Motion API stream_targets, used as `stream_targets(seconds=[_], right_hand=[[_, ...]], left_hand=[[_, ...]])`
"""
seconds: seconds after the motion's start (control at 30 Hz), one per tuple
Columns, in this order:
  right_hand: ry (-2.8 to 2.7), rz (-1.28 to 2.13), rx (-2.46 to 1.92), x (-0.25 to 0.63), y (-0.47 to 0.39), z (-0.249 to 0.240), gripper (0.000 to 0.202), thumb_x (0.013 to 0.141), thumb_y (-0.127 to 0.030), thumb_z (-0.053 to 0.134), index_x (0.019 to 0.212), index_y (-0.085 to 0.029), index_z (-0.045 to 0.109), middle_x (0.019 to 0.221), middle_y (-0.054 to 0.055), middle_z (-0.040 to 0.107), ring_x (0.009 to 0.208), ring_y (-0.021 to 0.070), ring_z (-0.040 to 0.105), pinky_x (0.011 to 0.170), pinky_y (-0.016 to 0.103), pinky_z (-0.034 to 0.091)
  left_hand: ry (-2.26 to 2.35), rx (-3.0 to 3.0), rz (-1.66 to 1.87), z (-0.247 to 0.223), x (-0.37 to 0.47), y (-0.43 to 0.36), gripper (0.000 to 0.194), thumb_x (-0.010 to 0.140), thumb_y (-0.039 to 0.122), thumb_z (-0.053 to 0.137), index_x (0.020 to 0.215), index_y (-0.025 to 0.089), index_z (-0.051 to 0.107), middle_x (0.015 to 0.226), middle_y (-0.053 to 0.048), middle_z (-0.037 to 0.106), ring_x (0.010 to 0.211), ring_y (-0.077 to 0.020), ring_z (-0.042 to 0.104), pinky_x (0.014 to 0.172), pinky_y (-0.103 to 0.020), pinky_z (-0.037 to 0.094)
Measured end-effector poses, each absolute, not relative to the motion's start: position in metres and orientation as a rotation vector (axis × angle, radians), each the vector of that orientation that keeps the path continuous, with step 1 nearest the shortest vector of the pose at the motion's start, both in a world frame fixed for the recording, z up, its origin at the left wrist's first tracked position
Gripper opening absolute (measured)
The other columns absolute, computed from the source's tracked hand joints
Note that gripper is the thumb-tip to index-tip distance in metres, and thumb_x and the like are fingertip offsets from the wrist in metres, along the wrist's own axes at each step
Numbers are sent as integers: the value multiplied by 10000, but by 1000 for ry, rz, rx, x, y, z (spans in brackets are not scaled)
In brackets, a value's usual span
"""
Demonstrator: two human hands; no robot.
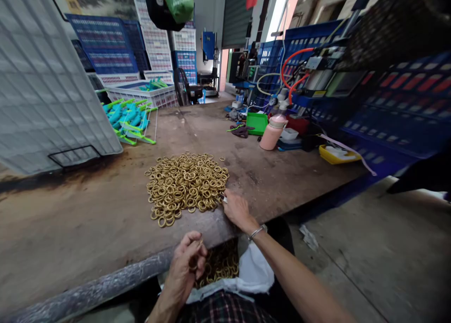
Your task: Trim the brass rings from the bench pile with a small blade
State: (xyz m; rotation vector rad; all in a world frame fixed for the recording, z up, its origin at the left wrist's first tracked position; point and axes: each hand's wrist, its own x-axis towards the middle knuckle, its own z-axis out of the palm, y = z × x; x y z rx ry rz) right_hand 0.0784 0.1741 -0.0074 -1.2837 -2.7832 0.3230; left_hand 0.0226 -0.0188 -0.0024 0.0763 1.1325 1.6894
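Note:
A pile of brass-coloured rings (186, 182) lies on the brown table (105, 238) near its front edge. At the pile's right edge is my right hand (237, 210), fingers closed around a small tool with a white part; the tool is mostly hidden. My left hand (188, 257) is in front of the table edge, its fingers curled round a ring. Below the edge, a white sack (255, 266) in my lap holds more rings (221, 266).
A pink bottle (270, 134), a green tray (257, 123) and a yellow tray (338, 154) stand at the right. Teal and lime plastic parts (128, 118) lie at the left, beside a large grey-white panel (52, 78). Stacked crates (105, 43) stand behind.

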Motion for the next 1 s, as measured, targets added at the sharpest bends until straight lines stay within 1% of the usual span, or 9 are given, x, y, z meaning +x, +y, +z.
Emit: stream_targets(seconds=[0.1,0.2,0.3,0.37,0.5,0.57,0.63,0.8,1.0], right_hand=[[-2765,296,-1276,80,174,-13,210,850,-179,374,1019,-196,498,843,66,651,744,182,613,594,249,326],[-2698,378,-1205,84,176,-18,192,834,-192,409,994,-195,515,825,54,643,724,171,598,597,238,329],[-2571,601,-1014,90,173,-17,143,840,-230,406,907,-187,526,773,34,619,686,149,568,612,224,348],[-2481,781,-843,93,164,-14,147,849,-250,382,833,-186,514,727,16,589,656,134,542,617,216,362],[-2432,1013,-624,96,139,-3,138,840,-249,381,786,-193,494,688,-8,536,622,118,496,601,207,365],[-2450,1071,-589,96,129,2,126,839,-245,389,799,-194,498,699,-8,531,625,116,489,606,208,364],[-2477,1124,-571,96,121,6,122,838,-249,398,806,-194,502,687,-12,522,616,116,477,604,212,363],[-2455,1324,-580,93,114,9,142,839,-271,402,775,-189,498,628,-34,479,585,108,437,567,206,350],[-2470,1333,-621,91,111,11,203,844,-323,410,737,-178,505,616,-51,453,569,90,411,553,197,327]], left_hand=[[1019,18,1678,-1,16,-19,299,655,248,670,907,170,529,617,25,548,414,-45,401,358,-155,250],[892,-85,1707,-1,9,-18,210,647,229,685,774,147,539,679,-16,580,511,-74,496,372,-153,273],[889,-212,1728,-2,5,-14,239,610,230,721,703,141,519,743,-63,619,618,-123,573,383,-153,296],[942,-184,1740,-2,5,-10,260,599,240,733,691,144,510,732,-55,619,626,-129,582,381,-151,300],[1096,72,1762,2,8,-3,269,675,350,678,779,169,509,622,24,553,486,-73,492,345,-140,267],[1197,140,1739,3,10,1,329,689,397,655,893,190,501,591,52,528,426,-54,435,332,-132,247],[1290,170,1705,3,12,2,380,683,432,647,934,193,490,573,65,511,393,-41,396,326,-128,228],[1436,227,1655,1,12,1,337,692,469,614,767,168,484,540,72,457,379,-26,342,338,-134,210],[1643,466,1533,3,13,-4,323,740,475,558,719,157,504,511,70,423,396,-34,328,369,-153,246]])
